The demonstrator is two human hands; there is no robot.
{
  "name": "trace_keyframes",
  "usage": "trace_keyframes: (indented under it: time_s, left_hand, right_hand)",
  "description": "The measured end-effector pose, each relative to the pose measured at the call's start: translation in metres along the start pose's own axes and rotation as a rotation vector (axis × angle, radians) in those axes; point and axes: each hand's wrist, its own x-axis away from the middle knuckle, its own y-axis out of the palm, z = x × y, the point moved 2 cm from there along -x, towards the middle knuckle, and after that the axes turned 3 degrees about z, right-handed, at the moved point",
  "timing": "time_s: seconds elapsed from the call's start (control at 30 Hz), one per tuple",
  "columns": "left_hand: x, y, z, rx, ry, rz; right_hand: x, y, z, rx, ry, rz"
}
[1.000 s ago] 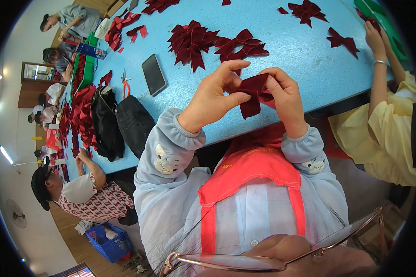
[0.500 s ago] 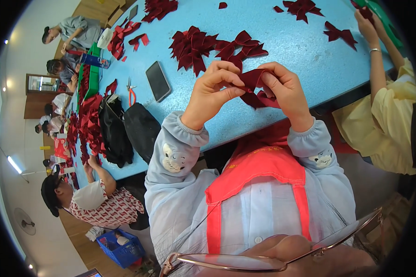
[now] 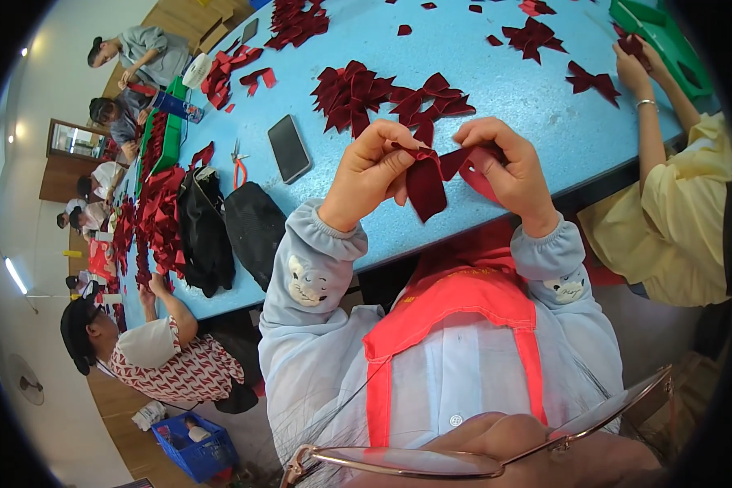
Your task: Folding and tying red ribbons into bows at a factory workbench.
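Between my two hands is a dark red velvet ribbon (image 3: pixel 426 189), held above the near edge of the blue table. My left hand (image 3: pixel 372 172) pinches it with thumb and fingers, and one end hangs down below the grip. On the other side my right hand (image 3: pixel 508 172) grips a looped part, its lighter red underside showing. Just beyond my hands lies a pile of finished-looking red velvet bows (image 3: pixel 351 91), with more bows (image 3: pixel 433 102) beside it.
A phone (image 3: pixel 289 149), orange-handled pliers (image 3: pixel 239 167) and a black bag (image 3: pixel 252 228) lie left on the blue table (image 3: pixel 496 89). Green bins (image 3: pixel 667 45) stand at both sides. To the right a co-worker's hands (image 3: pixel 638 65) hold red ribbon; other people sit along the left.
My hands have drawn slightly apart. The ribbon, bunched near the right hand before, now stretches between both, with an end hanging from the left. The view has shifted a little.
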Motion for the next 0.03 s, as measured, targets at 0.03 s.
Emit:
trace_keyframes:
  time_s: [0.03]
  left_hand:
    - [0.0004,-0.0045,-0.0005,0.020,-0.030,-0.011]
  right_hand:
    - [0.0033,0.0013,0.0024,-0.081,0.070,-0.054]
